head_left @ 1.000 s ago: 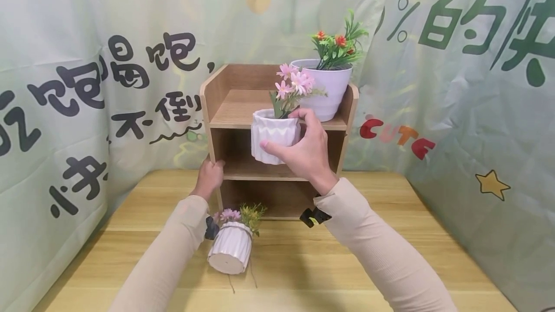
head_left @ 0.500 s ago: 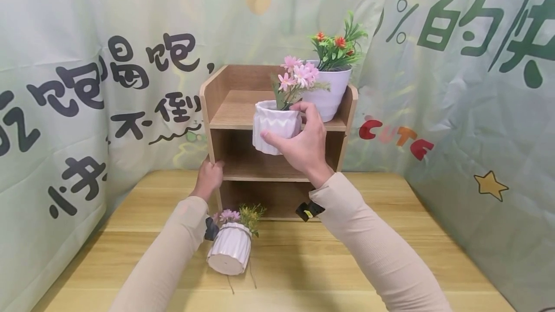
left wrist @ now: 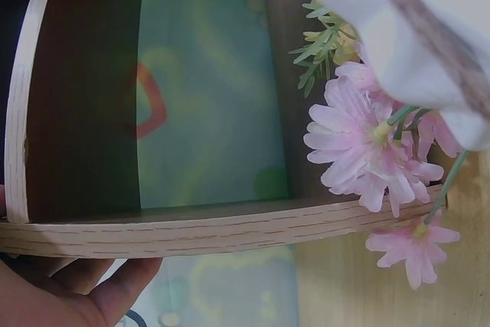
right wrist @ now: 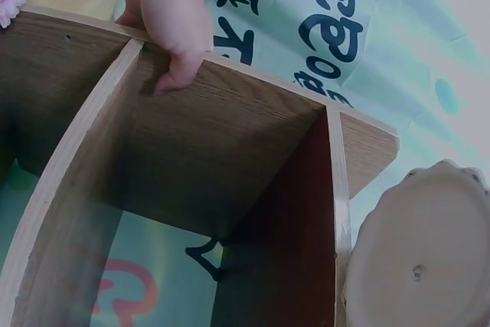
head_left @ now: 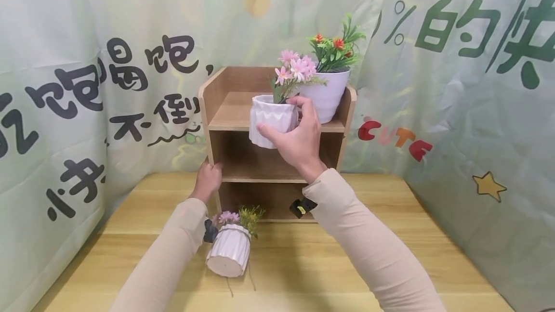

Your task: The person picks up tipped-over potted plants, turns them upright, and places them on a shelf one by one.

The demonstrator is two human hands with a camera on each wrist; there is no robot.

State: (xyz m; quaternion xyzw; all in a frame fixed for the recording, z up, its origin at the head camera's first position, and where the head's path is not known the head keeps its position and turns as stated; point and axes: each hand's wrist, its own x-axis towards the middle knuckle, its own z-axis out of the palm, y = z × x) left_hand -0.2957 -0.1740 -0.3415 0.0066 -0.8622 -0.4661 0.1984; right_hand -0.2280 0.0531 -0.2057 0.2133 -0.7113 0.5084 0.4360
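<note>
Head view shows a wooden shelf (head_left: 277,119) on the table (head_left: 390,235), with a larger white pot of orange flowers (head_left: 323,93) on its top right and a ribbed white pot (head_left: 230,254) tipped over on the table before it. My right hand (head_left: 299,141) curls its fingers around a small white pot of pink flowers (head_left: 270,119), held in the air at the top shelf's front edge, just beside the larger pot. My left hand (head_left: 208,179) grips the shelf's left side panel, fingers bent over its edge.

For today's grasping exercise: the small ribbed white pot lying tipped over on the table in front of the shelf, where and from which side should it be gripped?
Grip the tipped pot across its ribbed body, coming from above. Its base faces the camera, flowers toward the shelf, so the sides lie free for fingers.
</note>
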